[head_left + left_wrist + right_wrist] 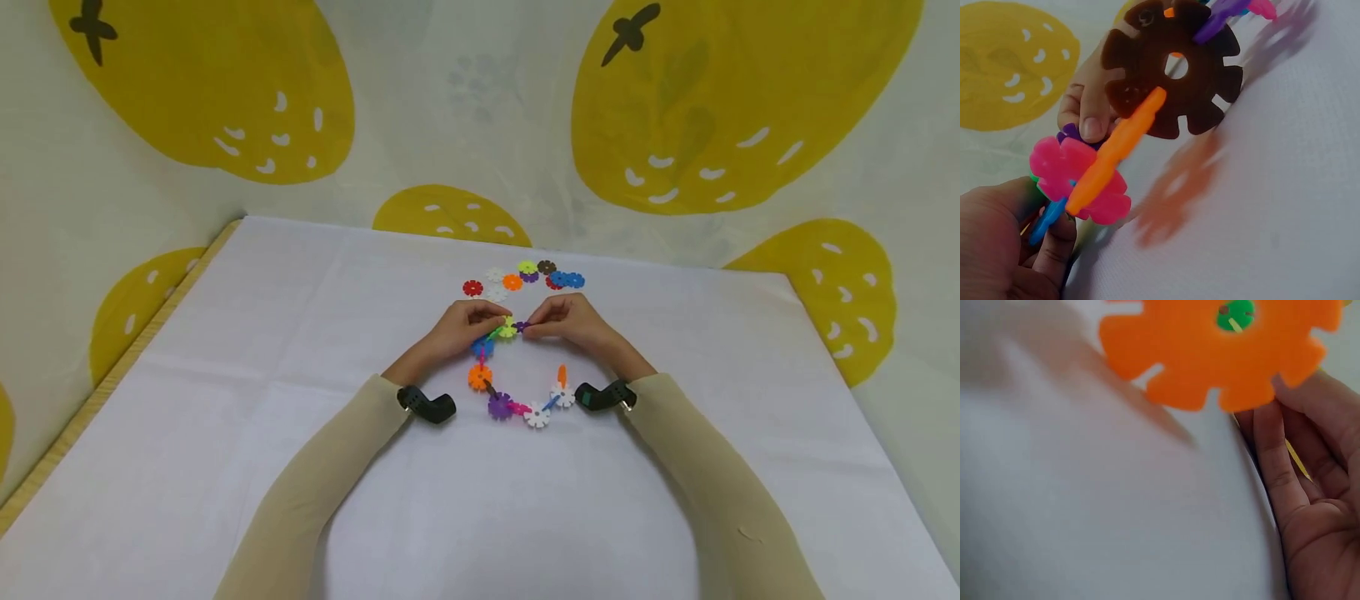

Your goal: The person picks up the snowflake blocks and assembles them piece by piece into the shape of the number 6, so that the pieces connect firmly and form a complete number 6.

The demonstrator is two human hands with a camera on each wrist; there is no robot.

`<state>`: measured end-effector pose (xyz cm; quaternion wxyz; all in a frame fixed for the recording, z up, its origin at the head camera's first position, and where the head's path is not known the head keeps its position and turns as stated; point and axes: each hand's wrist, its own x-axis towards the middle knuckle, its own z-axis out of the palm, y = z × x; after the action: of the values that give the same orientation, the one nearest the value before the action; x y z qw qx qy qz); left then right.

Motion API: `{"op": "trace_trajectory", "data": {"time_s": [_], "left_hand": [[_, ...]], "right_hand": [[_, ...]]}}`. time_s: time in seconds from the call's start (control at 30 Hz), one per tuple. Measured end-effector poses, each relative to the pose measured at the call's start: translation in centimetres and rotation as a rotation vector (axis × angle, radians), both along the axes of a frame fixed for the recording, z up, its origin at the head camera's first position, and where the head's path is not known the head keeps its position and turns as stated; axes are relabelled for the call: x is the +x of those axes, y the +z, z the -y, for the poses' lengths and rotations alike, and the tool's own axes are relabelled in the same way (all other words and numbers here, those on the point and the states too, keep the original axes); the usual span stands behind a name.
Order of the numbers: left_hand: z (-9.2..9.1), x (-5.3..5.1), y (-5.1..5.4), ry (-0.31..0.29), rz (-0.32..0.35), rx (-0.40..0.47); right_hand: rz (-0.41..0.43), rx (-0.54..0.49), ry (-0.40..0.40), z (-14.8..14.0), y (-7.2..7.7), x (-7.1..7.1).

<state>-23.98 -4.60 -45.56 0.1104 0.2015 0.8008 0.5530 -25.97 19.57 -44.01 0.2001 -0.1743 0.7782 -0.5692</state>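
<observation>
Beige sleeves (322, 475) span lower L & R as L hand (461, 329) pinches yellow-green disc (507, 329) on a linked notched-disc chain (480, 378) & R hand (579, 323) pinches purple disc (522, 327), ctr frame, w/ loose discs (512, 282) upper ctr.

We see smooth plastic with a faint sheen on the dark brown notched disc (1138, 69) and the bright pink petal-edged piece (1060, 162), while the orange notched plastic disc (1197, 356) looks smooth and nearly matt. To us, the white tablecloth (225, 392) is matt, fine-textured, softly creased fabric. We also find a pale wooden table edge (67, 433), a matt yellow-and-white printed cloth backdrop (465, 125), matt beige cloth sleeves (315, 475) and smooth black plastic wrist devices (429, 407).
</observation>
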Motion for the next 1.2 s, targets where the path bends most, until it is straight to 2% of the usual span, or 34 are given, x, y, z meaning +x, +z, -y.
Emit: {"op": "trace_trajectory", "data": {"time_s": [0.13, 0.3, 0.43, 0.6, 0.83, 1.03, 1.2], "left_hand": [[0.0, 0.1, 0.1, 0.004, -0.003, -0.004], [0.0, 0.2, 0.1, -0.001, 0.004, 0.009], [0.0, 0.2, 0.1, -0.028, -0.002, 0.012], [-0.1, 0.2, 0.1, -0.031, 0.003, 0.009], [-0.1, 0.2, 0.0, -0.012, 0.019, 0.016], [-0.2, 0.2, 0.0, 0.001, 0.021, 0.012], [-0.2, 0.3, 0.0, 0.004, 0.024, 0.010]], "right_hand": [[-0.029, -0.021, 0.010, 0.4, -0.1, 0.0], [-0.020, -0.055, 0.026, 0.5, -0.5, 0.0], [-0.023, -0.055, 0.042, 0.5, -0.7, -0.1], [-0.027, -0.037, 0.069, 0.3, -0.5, 0.0], [-0.047, 0.066, 0.064, 0.3, 0.4, 0.5], [-0.073, 0.139, 0.044, -0.4, 0.4, 0.4], [-0.054, 0.157, 0.015, -1.1, 0.4, 0.2]]}}
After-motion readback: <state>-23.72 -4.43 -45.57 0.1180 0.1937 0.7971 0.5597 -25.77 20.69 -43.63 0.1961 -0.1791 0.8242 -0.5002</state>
